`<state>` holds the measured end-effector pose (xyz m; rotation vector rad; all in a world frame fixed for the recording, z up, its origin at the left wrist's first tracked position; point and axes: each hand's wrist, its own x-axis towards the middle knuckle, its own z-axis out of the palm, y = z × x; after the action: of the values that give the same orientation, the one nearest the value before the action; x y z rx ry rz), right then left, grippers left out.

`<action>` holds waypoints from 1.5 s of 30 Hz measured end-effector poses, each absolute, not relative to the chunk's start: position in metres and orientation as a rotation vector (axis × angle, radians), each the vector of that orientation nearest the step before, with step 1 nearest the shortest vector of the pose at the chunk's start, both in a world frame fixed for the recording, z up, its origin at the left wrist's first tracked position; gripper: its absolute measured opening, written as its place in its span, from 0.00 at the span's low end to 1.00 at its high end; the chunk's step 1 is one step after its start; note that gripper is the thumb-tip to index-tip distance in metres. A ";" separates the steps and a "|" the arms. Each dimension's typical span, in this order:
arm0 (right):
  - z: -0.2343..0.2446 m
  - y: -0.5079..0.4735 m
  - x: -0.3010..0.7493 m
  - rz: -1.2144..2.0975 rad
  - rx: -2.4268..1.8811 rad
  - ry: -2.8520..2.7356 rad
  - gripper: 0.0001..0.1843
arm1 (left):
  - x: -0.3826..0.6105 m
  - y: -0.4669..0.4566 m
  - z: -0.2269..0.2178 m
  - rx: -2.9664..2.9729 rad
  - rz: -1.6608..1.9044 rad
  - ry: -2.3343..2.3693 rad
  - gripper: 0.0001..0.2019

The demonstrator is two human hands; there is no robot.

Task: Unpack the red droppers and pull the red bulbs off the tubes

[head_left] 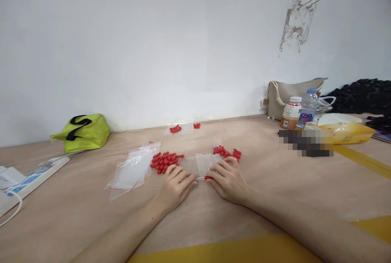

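Observation:
A row of clear plastic tubes [200, 162] lies side by side on the brown table [76, 210]. My left hand [177, 185] rests on the table at the row's left end, fingers curled and touching the tubes. At the right end my right hand [226, 179] has its fingers pressed together over a small red cap [208, 178]. A heap of red caps [165, 162] lies left of the tubes. Several tubes with red caps [226, 152] lie behind the row on the right.
Small clear zip bags [134, 169] lie to the left. A filled bag with red pieces [180, 129] lies near the wall. A green bag [82, 131], a white power strip [33, 175], two bottles [297, 112], a beige bag [290, 93] and a yellow packet [348, 131] stand around.

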<state>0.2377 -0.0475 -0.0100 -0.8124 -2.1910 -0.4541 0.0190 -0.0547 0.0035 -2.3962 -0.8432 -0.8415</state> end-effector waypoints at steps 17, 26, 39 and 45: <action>-0.008 -0.051 0.252 -0.449 -0.735 -2.130 0.09 | 0.001 -0.061 0.001 -2.451 -0.937 -0.844 0.12; 0.001 0.013 0.309 0.239 -1.205 -1.536 0.15 | 0.001 -0.043 0.006 -2.363 -1.050 -1.182 0.18; -0.014 0.032 0.324 0.319 -1.434 -1.591 0.15 | 0.024 -0.024 -0.010 -2.548 -0.979 -1.031 0.06; -0.003 0.020 0.315 0.189 -1.510 -1.778 0.16 | 0.021 -0.028 -0.006 -2.700 -1.011 -1.045 0.11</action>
<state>0.3150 0.0198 -0.0034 -1.5098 -1.7780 0.1894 0.0208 -0.0279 -0.0064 -2.6998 -1.0449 -1.0111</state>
